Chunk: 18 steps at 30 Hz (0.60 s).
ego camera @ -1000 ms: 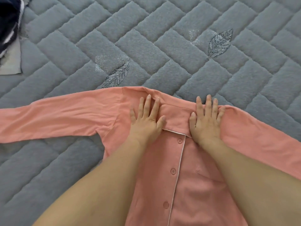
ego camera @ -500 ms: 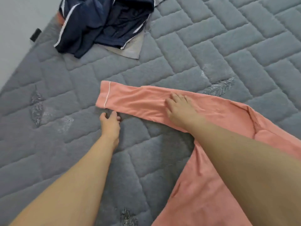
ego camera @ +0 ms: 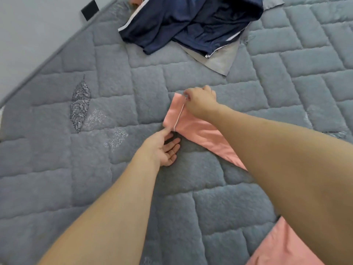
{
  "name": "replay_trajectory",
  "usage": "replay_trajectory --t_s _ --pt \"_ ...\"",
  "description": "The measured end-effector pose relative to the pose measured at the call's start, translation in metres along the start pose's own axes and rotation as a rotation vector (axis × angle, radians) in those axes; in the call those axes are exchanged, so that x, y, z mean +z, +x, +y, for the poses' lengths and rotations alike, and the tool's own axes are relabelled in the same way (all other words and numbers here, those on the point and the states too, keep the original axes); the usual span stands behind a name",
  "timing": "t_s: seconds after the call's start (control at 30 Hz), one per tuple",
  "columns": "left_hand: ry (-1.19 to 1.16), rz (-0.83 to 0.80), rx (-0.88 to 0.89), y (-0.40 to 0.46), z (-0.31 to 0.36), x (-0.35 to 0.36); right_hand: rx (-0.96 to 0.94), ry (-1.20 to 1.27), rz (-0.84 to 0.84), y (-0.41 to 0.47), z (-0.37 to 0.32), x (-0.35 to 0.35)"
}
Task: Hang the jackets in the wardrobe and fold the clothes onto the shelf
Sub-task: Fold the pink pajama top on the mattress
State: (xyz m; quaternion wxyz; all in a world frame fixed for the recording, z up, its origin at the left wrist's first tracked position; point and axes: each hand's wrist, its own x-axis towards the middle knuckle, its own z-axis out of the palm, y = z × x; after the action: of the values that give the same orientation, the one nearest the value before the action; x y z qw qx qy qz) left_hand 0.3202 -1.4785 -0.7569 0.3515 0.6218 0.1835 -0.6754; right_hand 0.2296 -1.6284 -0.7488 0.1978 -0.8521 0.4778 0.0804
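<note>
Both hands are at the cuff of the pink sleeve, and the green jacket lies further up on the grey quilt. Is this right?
Not quite: the head view shows the jacket is navy blue, not green. The left hand and right hand are indeed at the pink sleeve cuff, on the grey quilt.

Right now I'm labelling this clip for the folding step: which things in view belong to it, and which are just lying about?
In use:
- pink shirt sleeve, cuff pinched at its far corner by the right hand
- left hand, palm up, fingertip at the cuff's near corner
- grey quilted mattress under it

Lying about:
- navy garment, crumpled
- grey cloth beneath it
- black tag at the mattress edge
</note>
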Motion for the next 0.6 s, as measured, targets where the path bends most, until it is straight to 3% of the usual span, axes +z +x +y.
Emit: replay_trajectory --t_s 0.37,0.47,0.6 --pt "-0.045 0.084 0.002 -0.005 0.006 0.023 -0.035 0.028 0.117 -0.002 -0.011 0.003" --pt "0.007 0.144 0.170 -0.006 -0.004 0.030 -0.003 0.078 0.168 -0.021 0.004 -0.003" --pt "0.256 0.285 0.540 -0.012 -0.041 0.059 0.114 0.223 0.147 -0.054 0.049 -0.018"
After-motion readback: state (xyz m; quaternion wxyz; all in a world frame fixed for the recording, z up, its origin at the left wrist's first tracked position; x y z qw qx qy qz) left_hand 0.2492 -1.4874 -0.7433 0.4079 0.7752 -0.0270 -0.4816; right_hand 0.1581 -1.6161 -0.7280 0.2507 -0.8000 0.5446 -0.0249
